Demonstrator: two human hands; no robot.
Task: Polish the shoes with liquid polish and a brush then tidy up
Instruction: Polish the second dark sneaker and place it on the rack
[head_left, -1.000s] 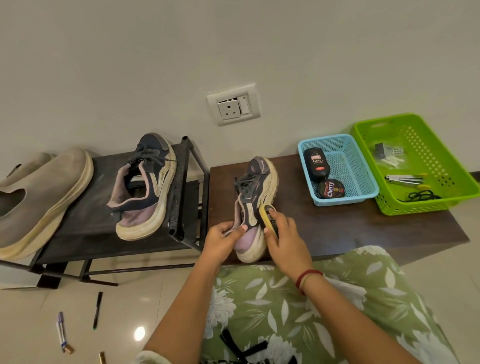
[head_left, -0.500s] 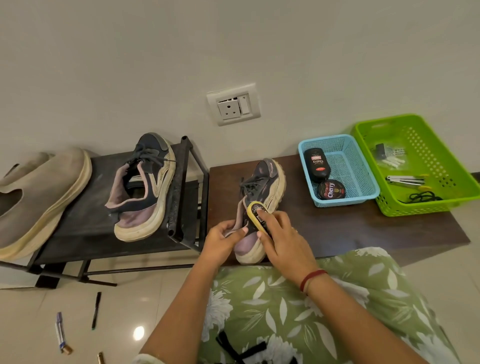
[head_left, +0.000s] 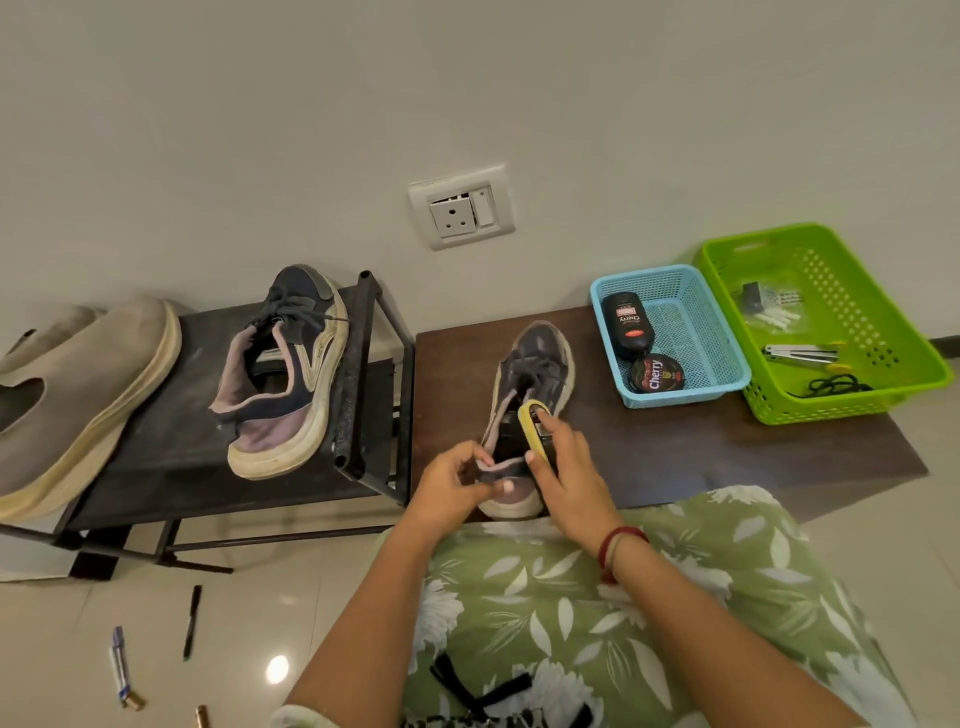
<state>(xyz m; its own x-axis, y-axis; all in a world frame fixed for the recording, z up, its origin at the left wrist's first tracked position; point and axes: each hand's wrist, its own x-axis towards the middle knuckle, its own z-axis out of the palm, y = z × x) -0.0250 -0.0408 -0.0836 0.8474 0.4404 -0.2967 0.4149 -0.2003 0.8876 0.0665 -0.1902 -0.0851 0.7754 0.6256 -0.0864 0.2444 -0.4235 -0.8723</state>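
Two hands work at one shoe. The left hand (head_left: 454, 483) fingers (head_left: 480, 457) pinch the heel collar of the dark shoe (head_left: 540, 364). The right hand (head_left: 569, 465) fingers curl round a yellow-edged brush (head_left: 534, 428) held at the shoe's opening. The shoe sits on the brown tabletop (head_left: 675, 452), its long axis running away from the person, toe toward the wall, heel at the near edge. Both forearms reach forward, wrists close together.

The blue basket (head_left: 670, 275) holds a black polish bottle (head_left: 626, 325) lying flat and a round polish tin (head_left: 655, 373). The green basket (head_left: 727, 260), just beside it, holds a metal tool (head_left: 797, 353) and a black cord (head_left: 836, 385). The second shoe (head_left: 280, 374) rests on the black rack (head_left: 176, 457).
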